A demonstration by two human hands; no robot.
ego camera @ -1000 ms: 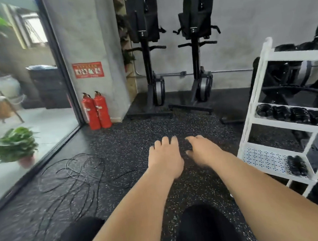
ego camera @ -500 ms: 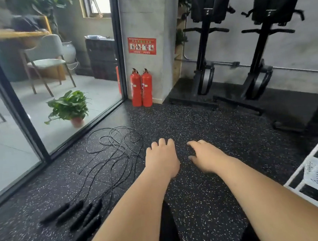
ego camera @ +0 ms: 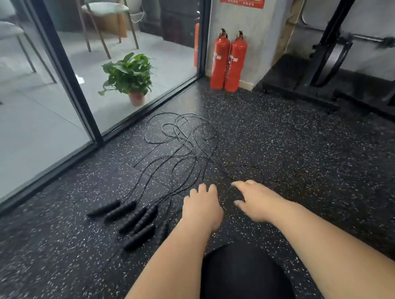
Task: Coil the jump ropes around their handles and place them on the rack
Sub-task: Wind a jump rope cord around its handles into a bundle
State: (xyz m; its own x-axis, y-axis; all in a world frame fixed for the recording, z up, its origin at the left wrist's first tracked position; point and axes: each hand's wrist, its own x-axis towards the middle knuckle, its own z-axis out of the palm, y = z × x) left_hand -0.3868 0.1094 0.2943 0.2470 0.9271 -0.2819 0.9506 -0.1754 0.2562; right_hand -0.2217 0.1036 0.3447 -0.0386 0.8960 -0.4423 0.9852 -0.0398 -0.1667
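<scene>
My left hand [ego camera: 201,209] and right hand [ego camera: 258,202] hover side by side over the speckled black rubber floor [ego camera: 314,161], fingers loose and spread, holding nothing. Just left of my left hand lie the black ribbed foam handles of the jump ropes [ego camera: 135,218], bunched together. Ahead of both hands their thin black cords [ego camera: 183,140] sprawl in overlapping loops. That tangle is the risk, I think. If I pull one handle, crossed cords may drag the others along or knot tight, and pairing the wrong handles would do the same. I cannot make out the rack from here.
</scene>
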